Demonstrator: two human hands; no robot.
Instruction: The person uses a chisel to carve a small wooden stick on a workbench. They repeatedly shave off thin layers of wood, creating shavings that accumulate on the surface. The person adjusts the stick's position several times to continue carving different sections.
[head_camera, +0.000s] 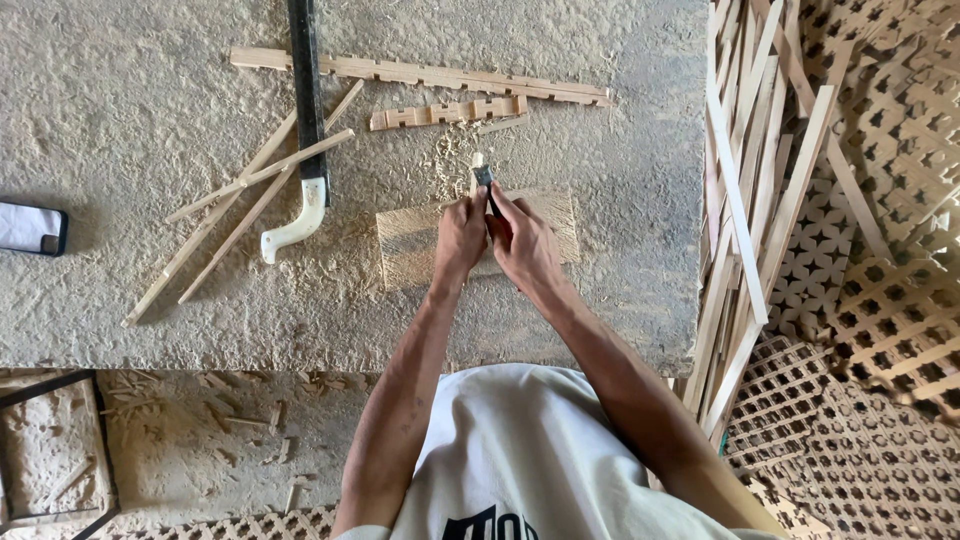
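Chisel (484, 178): small dark-bladed tool with a pale handle end, gripped between both hands over the far edge of the wooden block (420, 245); whether it was a chisel or a knife could not be told for sure.
Axis: tool's length ran away from the body, tip pointing toward the far side of the block, just off the fingertips of both hands.
Left hand (460, 235): clenched on the near part of the tool, knuckles up, resting on the block; forearm came in straight from the body.
Right hand (522, 245): closed around the tool beside the left, touching it; forearm angled in from the right. Neither hand was clearly nearer; both sat on the tool.
Shavings (450, 150): pale heap just beyond the block.
Notched strips (450, 110): two lay beyond the block, the longer one farthest.
Saw (305, 120): left of the block, dark blade, white curved handle, lying over thin slats (240, 215).
Workbench (130, 120): rough and dusty, carrying the block.
Lattice panels (880, 300): stacked well right of the block, long slats leaning between.
Phone (30, 228): far left of the block, at the bench edge.
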